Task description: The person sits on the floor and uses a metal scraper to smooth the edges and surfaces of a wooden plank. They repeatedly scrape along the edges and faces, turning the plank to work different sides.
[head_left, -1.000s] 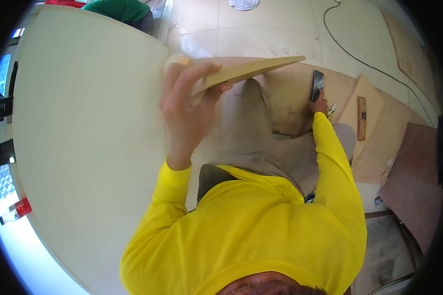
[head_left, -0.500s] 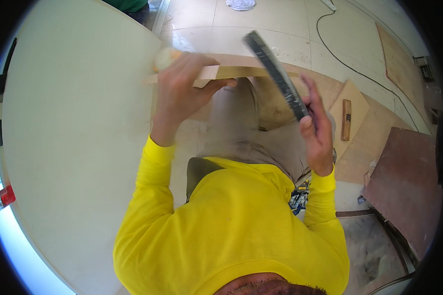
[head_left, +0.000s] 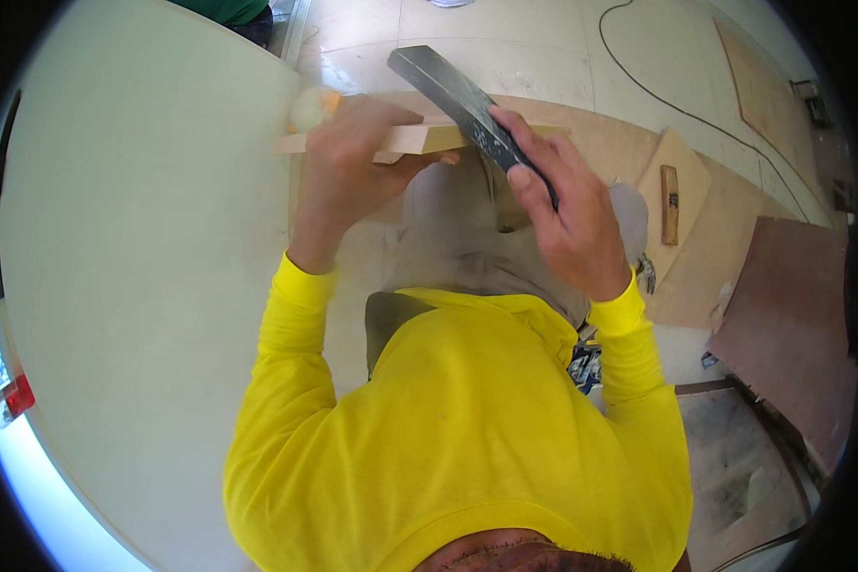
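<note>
Beside the right edge of the large cream flat panel [head_left: 153, 238], a pale narrow wooden board [head_left: 440, 139] and a long dark grey bar [head_left: 458, 100] are held up.

The left hand [head_left: 348, 167] pinches the board between thumb and fingers; the right hand [head_left: 577, 214] is closed around the bar's lower end. The bar slants across the board, though whether they touch is hard to tell. A brown oblong wooden tool [head_left: 671, 205] lies below the top corner of an angular light plywood piece [head_left: 693, 181].
</note>
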Tool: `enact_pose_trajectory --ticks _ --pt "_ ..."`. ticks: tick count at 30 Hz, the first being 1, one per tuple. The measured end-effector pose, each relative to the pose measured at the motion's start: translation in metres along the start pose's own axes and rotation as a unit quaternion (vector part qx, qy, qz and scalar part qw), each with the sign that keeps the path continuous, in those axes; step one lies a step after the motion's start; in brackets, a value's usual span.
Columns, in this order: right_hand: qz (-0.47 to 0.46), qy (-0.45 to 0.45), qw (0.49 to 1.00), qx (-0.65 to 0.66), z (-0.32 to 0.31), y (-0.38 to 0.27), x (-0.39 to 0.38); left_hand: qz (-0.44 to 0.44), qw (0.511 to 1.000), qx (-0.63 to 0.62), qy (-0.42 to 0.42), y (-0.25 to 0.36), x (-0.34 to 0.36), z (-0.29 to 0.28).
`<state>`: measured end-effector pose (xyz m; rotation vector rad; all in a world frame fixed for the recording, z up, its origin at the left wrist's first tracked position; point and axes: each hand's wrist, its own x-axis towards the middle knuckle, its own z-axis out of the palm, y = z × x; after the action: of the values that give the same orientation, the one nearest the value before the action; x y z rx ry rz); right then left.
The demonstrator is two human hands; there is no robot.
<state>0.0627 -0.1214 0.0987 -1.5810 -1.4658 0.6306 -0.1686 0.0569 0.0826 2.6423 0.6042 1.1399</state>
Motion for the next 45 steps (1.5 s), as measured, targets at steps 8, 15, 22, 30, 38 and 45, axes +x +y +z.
enact_pose_trajectory --ticks 8,15,22,30,38,45 --pt "0.006 -0.041 0.999 0.017 -0.029 -0.033 -0.035 -0.003 1.0 -0.01 0.004 -0.001 -0.002 0.0" --pt "0.044 0.002 0.999 -0.007 -0.003 0.011 -0.003 0.038 0.998 0.005 -0.041 0.01 -0.012 0.002" --pt "0.022 -0.066 0.998 0.009 -0.03 -0.032 -0.05 0.027 0.998 0.006 -0.058 0.007 -0.019 -0.002" --pt "0.043 0.012 0.999 -0.018 -0.013 -0.003 -0.021 0.019 0.998 -0.007 -0.056 0.009 -0.021 0.0" --pt "0.081 -0.028 0.995 -0.053 -0.009 -0.027 -0.036 0.03 0.998 -0.029 -0.051 0.009 -0.025 0.0" --pt "0.049 -0.019 0.999 -0.006 -0.034 -0.025 -0.055 0.026 0.999 -0.035 -0.019 0.013 -0.028 0.003"
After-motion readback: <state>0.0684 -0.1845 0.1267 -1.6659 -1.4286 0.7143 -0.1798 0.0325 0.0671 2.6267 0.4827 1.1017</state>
